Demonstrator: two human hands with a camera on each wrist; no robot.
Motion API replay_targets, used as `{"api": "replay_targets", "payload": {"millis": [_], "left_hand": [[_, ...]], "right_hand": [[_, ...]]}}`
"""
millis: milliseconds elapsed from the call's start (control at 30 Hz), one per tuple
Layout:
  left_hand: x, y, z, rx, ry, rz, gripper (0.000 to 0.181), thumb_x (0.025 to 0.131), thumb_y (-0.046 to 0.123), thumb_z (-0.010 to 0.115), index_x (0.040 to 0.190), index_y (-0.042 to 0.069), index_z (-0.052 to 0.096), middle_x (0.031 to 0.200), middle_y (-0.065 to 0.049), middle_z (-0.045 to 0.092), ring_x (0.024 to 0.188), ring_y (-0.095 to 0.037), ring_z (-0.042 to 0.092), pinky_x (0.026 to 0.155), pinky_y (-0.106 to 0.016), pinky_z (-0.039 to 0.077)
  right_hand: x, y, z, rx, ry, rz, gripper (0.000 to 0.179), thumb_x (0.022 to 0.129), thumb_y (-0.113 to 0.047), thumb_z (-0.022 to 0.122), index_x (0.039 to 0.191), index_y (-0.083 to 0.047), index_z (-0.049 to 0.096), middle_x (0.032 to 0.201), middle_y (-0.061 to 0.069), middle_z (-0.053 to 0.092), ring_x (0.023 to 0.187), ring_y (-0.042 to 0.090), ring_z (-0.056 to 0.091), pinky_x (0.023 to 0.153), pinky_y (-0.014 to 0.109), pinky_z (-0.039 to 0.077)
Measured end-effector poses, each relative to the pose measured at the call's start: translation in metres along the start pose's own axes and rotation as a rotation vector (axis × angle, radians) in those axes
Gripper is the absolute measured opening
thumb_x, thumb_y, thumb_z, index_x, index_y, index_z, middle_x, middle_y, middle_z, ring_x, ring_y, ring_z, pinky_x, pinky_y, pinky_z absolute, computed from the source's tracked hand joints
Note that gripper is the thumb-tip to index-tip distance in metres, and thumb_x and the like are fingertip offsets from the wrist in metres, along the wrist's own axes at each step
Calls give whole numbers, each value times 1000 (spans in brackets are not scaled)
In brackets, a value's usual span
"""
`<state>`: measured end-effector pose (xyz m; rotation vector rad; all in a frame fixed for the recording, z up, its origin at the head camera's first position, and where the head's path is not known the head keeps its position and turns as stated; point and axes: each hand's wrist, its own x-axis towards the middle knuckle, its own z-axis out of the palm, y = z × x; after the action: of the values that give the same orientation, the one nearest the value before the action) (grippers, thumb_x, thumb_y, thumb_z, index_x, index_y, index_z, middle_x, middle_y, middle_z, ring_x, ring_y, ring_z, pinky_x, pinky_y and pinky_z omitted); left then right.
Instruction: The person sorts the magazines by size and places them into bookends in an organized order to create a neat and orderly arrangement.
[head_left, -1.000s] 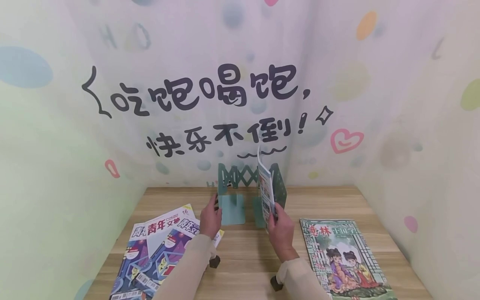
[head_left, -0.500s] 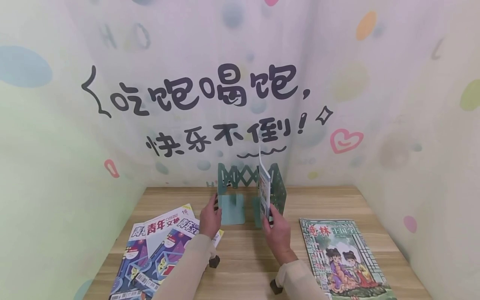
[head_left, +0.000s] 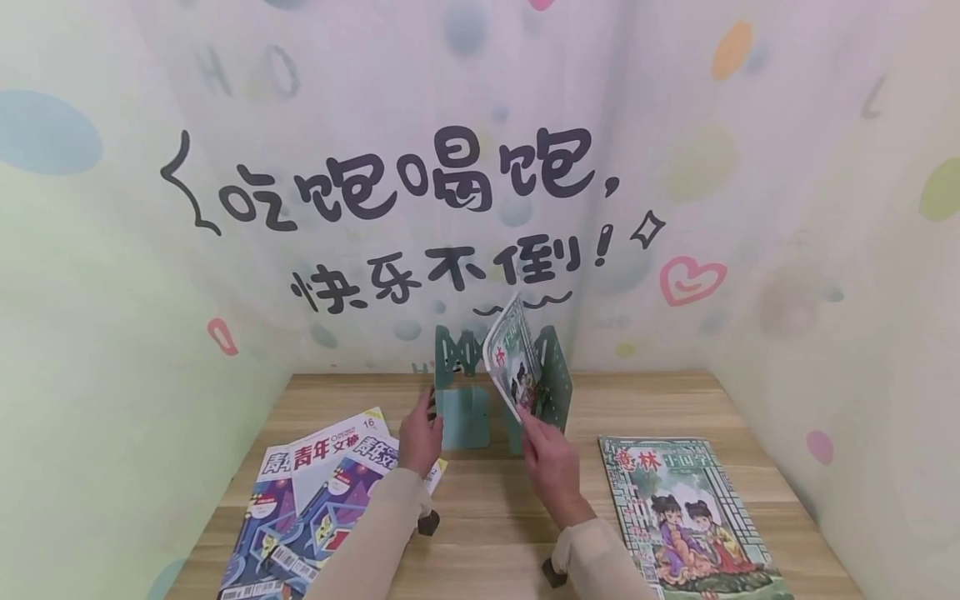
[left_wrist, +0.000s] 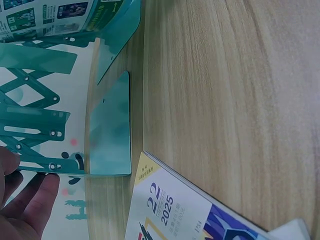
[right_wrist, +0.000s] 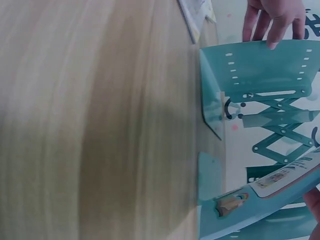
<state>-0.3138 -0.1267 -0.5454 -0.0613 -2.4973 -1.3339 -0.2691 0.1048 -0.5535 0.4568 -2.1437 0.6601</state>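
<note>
A green metal expanding bookend [head_left: 462,417] with a crisscross lattice back stands at the rear of the table. My left hand [head_left: 422,435] pinches its left end plate [right_wrist: 265,67], thumb inside and fingers outside, as the right wrist view shows. My right hand [head_left: 553,465] grips a magazine [head_left: 516,371] by its near edge, thumb on the cover side. The magazine stands on edge between the two end plates, bent, its top leaning left, the illustrated cover turned right. In the left wrist view its printed back [left_wrist: 55,17] shows at the top. Its far lower edge is hidden.
Several overlapping magazines [head_left: 330,483] lie flat at the left, partly under my left forearm. Another magazine [head_left: 690,508] with two illustrated figures lies at the right. A patterned wall [head_left: 480,250] rises behind the wooden table [head_left: 637,400].
The magazine was nearly upright and edge-on; its top has swung left and down, and its front cover now shows. My right hand shifted slightly left. The left hand and bookend stayed put.
</note>
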Motion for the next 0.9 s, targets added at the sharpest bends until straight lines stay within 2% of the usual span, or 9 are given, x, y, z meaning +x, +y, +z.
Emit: {"api": "replay_targets", "payload": {"millis": [300, 600, 900], "left_hand": [[1, 0, 0, 1, -15, -24, 55, 98, 6, 56, 149, 16, 37, 137, -16, 54, 116, -31, 59, 94, -43, 52], [0, 1, 0, 9, -8, -14, 55, 98, 6, 55, 149, 16, 38, 136, -14, 55, 115, -30, 60, 92, -42, 53], [-1, 2, 0, 4, -7, -17, 54, 98, 6, 56, 148, 14, 39, 136, -14, 55, 114, -30, 60, 92, -42, 53]], "right_hand": [[-3, 0, 0, 17, 4, 24, 62, 83, -1, 74, 139, -22, 56, 108, 9, 69, 85, 24, 67, 71, 37, 59], [-5, 3, 2, 6, 4, 61, 64, 80, -1, 77, 138, -20, 57, 110, 9, 69, 87, 24, 66, 74, 38, 59], [-4, 7, 5, -11, 35, 66, 61, 79, -2, 77, 135, -18, 60, 106, 10, 70, 82, 25, 66, 65, 38, 58]]}}
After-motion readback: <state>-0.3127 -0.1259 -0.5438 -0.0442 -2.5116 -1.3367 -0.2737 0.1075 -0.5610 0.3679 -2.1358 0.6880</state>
